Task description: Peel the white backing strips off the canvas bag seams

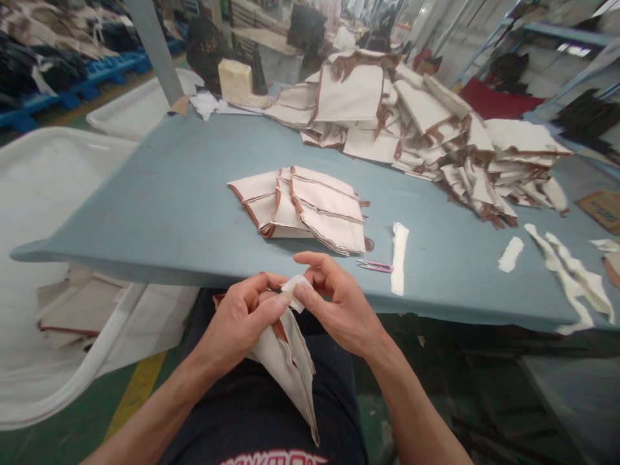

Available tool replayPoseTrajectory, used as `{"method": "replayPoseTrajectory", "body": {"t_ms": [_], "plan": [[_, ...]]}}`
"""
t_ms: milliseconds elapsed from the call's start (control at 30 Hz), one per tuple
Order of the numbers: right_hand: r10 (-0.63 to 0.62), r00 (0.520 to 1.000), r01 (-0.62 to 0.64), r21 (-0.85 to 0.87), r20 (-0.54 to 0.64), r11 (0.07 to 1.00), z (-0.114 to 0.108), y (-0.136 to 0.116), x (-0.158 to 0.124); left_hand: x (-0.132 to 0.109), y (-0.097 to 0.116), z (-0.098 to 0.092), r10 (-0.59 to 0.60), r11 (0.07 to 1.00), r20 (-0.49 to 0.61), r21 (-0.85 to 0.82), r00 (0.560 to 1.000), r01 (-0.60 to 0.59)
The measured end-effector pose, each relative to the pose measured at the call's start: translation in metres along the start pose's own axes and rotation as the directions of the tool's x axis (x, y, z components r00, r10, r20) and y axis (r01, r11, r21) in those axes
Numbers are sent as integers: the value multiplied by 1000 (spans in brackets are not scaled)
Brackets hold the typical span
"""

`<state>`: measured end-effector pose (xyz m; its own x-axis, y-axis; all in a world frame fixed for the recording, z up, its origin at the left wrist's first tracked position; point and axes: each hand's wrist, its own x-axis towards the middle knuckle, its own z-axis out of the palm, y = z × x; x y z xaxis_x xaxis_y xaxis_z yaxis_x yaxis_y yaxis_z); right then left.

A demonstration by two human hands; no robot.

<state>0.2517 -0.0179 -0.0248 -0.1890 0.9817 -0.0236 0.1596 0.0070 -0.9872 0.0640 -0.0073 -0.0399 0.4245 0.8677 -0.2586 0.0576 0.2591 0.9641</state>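
Observation:
Over my lap, near the table's front edge, my left hand (252,309) grips a cream fabric piece with brown trim (285,361), which hangs down in folds. My right hand (334,300) pinches a small white strip (296,292) against the fabric's upper end, where the fingers of both hands meet. Just beyond lies a small stack of cream fabric pieces with brown edging (324,206). Right of the stack are pink-handled thread snips (375,265), touching a longer white strip (399,258).
A big heap of cream pieces (411,116) covers the far right of the blue-topped table (159,206). White scraps (571,274) lie at right. A yellowish block (236,81) and a dark cone (259,71) stand at the back. White bins (53,168) flank the left side.

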Motion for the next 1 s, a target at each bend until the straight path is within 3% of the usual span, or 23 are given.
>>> {"method": "replayPoseTrajectory", "body": {"t_ms": [167, 367, 567, 733, 1000], "plan": [[33, 993, -41, 73, 111, 996, -6, 6, -2, 2, 0, 0, -12, 998, 37, -53, 999, 14], [164, 969, -211, 267, 185, 941, -2, 17, -3, 2, 6, 7, -15, 998, 8, -62, 1000, 15], [201, 978, -207, 205, 50, 957, 9, 20, -8, -3, 11, 9, 30, 997, -72, 78, 997, -24], [175, 982, -143, 331, -68, 933, 19, 27, -15, -8, 4, 8, 82, 980, -64, 184, 995, -69], [259, 962, -131, 685, -87, 716, 48, 68, -43, -27, -7, -1, 55, 996, 42, 72, 998, -58]]}}
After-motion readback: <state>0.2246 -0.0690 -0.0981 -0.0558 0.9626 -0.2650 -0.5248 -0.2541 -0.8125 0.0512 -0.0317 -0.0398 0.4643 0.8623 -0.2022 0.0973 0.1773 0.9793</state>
